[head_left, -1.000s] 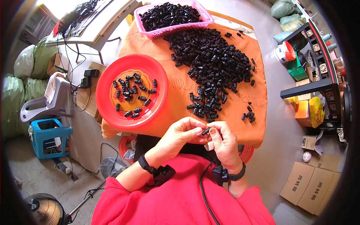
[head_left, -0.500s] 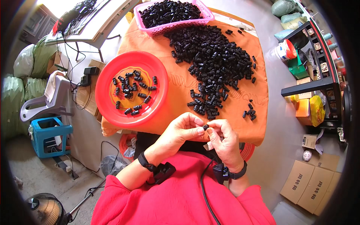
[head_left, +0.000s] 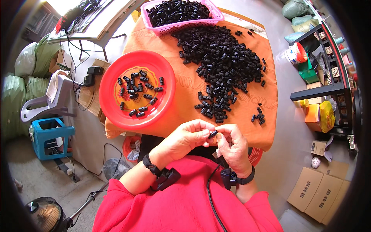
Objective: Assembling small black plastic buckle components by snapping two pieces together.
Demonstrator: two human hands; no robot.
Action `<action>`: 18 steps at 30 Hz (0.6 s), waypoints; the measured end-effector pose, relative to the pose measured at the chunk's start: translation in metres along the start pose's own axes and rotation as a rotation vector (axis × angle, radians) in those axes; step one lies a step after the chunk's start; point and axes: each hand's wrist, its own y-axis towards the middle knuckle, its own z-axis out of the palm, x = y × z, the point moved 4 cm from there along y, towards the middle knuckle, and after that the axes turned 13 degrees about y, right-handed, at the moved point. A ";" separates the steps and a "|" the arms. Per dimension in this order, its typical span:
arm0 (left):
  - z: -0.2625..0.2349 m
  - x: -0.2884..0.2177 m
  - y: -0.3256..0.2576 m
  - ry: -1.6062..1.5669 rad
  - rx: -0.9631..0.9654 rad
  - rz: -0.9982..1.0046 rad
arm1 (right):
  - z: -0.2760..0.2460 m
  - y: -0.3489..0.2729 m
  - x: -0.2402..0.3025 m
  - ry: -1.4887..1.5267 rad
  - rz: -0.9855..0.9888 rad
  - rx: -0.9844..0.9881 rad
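Black plastic piece [head_left: 212,134] pinched between left hand [head_left: 188,138], right hand [head_left: 233,145].

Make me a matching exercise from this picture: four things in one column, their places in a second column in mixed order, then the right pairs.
Things:
1. red plate
2. pink basket
3. small black part
4. blue stool

Places:
A. on the floor, at the person's left
B. pinched between the left hand and the right hand
C. at the far edge of the orange table
D. on the table's left side, holding a few black parts

Pairs: 1-D, 2-C, 3-B, 4-A
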 end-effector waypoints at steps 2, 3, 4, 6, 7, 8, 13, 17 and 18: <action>0.002 -0.001 -0.001 0.006 0.018 -0.047 | -0.001 0.000 0.000 0.013 -0.005 -0.015; 0.002 0.000 -0.002 0.014 0.035 -0.094 | -0.001 0.001 0.003 -0.028 -0.012 0.005; 0.001 0.001 -0.002 0.013 0.034 -0.094 | 0.000 0.001 0.004 -0.070 -0.018 0.024; -0.001 0.004 -0.002 0.010 0.075 -0.084 | 0.000 0.001 0.004 -0.064 -0.036 0.028; -0.001 0.004 -0.002 0.009 0.075 -0.085 | 0.001 0.001 0.004 -0.058 -0.054 0.031; 0.000 0.004 -0.002 -0.001 0.069 -0.075 | 0.001 0.002 0.003 -0.058 -0.053 0.031; 0.001 0.005 0.000 -0.024 0.057 -0.038 | 0.000 0.001 -0.001 -0.046 -0.042 -0.017; -0.002 0.007 0.000 -0.032 0.020 -0.059 | 0.002 0.000 0.002 -0.037 -0.074 -0.002; -0.003 0.009 0.000 -0.043 0.008 -0.074 | 0.004 -0.001 0.003 -0.014 -0.063 0.013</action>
